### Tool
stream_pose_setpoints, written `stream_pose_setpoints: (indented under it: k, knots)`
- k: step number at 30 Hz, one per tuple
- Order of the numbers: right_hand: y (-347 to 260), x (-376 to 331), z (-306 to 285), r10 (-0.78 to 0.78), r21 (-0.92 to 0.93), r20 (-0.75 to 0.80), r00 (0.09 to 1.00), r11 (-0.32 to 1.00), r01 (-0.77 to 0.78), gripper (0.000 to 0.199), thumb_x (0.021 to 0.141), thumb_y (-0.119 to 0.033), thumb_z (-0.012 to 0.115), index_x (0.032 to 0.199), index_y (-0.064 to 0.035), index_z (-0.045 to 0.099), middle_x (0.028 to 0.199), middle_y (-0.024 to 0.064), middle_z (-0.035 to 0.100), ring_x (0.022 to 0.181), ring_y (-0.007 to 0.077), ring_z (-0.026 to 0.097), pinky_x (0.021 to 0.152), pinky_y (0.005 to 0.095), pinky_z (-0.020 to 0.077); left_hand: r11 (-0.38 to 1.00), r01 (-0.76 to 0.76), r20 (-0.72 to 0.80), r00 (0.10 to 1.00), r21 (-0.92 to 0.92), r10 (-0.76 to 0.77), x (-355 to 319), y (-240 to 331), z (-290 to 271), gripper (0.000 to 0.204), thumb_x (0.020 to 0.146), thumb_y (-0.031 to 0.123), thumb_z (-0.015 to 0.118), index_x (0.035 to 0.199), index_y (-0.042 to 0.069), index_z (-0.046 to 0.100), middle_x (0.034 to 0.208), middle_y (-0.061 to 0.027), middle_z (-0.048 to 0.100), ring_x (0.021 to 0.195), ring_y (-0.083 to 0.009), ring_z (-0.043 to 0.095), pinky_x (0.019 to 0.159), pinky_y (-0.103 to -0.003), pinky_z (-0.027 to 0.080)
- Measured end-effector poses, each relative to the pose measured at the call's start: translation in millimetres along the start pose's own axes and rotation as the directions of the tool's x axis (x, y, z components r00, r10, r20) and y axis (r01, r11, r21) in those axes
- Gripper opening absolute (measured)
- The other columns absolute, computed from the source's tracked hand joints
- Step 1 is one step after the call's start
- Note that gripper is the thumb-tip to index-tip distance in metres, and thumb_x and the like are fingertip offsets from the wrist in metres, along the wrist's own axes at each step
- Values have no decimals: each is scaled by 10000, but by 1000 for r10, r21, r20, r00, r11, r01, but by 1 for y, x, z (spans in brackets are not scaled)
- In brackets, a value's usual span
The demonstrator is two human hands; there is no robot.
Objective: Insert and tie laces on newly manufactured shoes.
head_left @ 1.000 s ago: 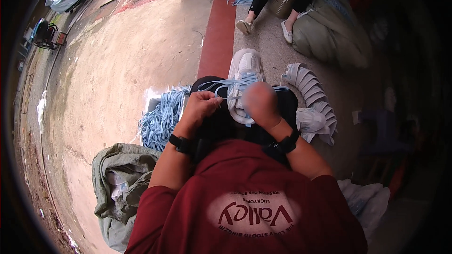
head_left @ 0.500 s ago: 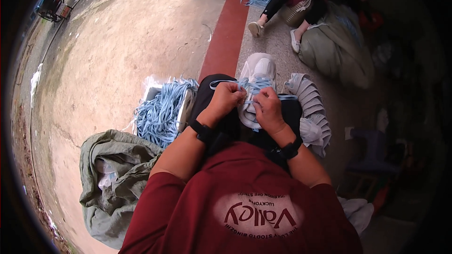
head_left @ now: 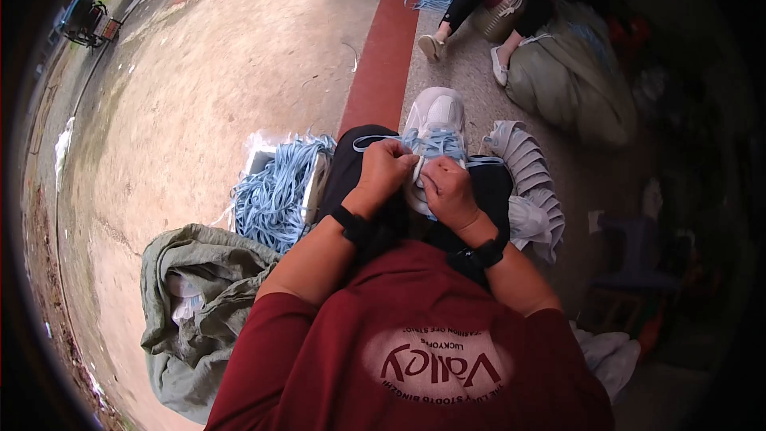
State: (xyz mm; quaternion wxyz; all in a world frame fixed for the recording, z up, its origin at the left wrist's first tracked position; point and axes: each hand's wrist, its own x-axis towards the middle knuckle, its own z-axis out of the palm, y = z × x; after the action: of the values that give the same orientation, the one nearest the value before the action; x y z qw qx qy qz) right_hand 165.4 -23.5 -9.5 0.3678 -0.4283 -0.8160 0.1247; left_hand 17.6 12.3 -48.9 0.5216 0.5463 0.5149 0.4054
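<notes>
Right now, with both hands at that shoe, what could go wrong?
1. The white shoe sits between the knees; a hard tug could shift it.
2. Loose lengths of blue lace stick out both sides and could snag.
3. The left hand and right hand nearly meet, hiding part of the shoe; a slip might go unseen.

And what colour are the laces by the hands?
The laces are light blue, clearest in the head view.

The maroon T-shirt [head_left: 335, 351] has short sleeves [head_left: 271, 331] and a pale oval print [head_left: 439, 365] with dark-red lettering [head_left: 486, 370]. Both wristbands [head_left: 352, 226] are black. The trousers [head_left: 349, 166] are black.
</notes>
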Motion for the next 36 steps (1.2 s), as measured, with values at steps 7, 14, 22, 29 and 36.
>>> stream_pose_setpoints:
  k: [7, 14, 22, 29, 36]
  knots:
    - [11, -5, 8, 66, -25, -25, 998, 997, -67, 64, 724, 10, 558, 780, -10, 580, 752, 141, 535, 688, 308, 562, 610, 376, 464, 732, -349, -5, 901, 585, 434, -19, 17, 1, 130, 755, 127, 645, 794, 7, 612, 727, -141, 598, 670, -317, 587, 594, -372, 476]
    - [15, -5, 14, 69, -74, -42, 997, 995, -72, 43, 731, -8, 567, 772, -15, 575, 739, 143, 528, 687, 307, 560, 603, 380, 462, 664, -413, 133, 893, 623, 430, -32, 22, 0, 305, 744, 113, 615, 1023, 8, 552, 834, -150, 587, 801, -337, 581, 663, -400, 487]
    - [12, 1, 17, 77, -213, 19, 997, 974, -72, 58, 742, -84, 587, 747, -37, 553, 718, 133, 518, 655, 291, 561, 571, 374, 464, 938, -131, 10, 991, 322, 135, -11, -7, -1, 148, 807, 56, 542, 882, -42, 625, 809, -138, 645, 731, -216, 617, 685, -272, 472]
    - [13, 7, 31, -50, -352, 33, 998, 934, 58, 27, 698, -68, 535, 695, -44, 521, 686, 132, 508, 608, 290, 562, 531, 365, 459, 999, -11, 114, 993, -42, 16, -3, -17, -9, 163, 798, 32, 535, 901, -48, 633, 766, -111, 650, 716, -144, 602, 666, -280, 468]
    - [5, 4, 17, 125, -234, 51, 991, 966, -110, 52, 742, -52, 520, 696, -31, 533, 706, 156, 553, 652, 315, 589, 560, 386, 459, 999, 17, 61, 998, -29, -15, -4, -15, -8, 121, 777, -5, 563, 878, -36, 622, 766, -75, 638, 715, -121, 594, 667, -253, 467]
